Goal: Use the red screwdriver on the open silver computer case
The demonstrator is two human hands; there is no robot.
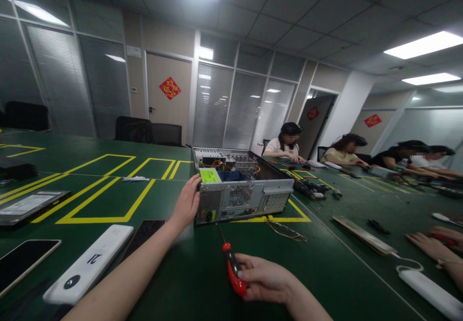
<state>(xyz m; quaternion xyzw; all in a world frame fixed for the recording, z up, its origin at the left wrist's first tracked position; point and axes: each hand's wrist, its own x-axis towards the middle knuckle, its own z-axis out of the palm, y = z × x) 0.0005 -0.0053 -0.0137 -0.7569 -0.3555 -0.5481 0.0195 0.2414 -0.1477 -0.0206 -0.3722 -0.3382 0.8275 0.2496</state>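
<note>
An open desktop computer case (258,190) lies on its side on the green table, its rear panel facing me. Inside, a power supply with a bright yellow-green label (210,175) sits at the left corner, among coloured wires. My left hand (187,202) rests against the left side of the case, fingers over its upper edge. In my right hand (262,277) is a screwdriver (233,270) with a red and black handle, its shaft pointing up and away to the lower edge of the rear panel. Whether the tip touches a screw I cannot tell.
Left of me lie a white device marked 21 (90,263), phones (27,265) and a hard drive (31,207). Thin cables (285,229) trail before the case. On the right are a long flat device (363,234), a white power bank (432,294) and another person's hands (432,248). Several people sit beyond.
</note>
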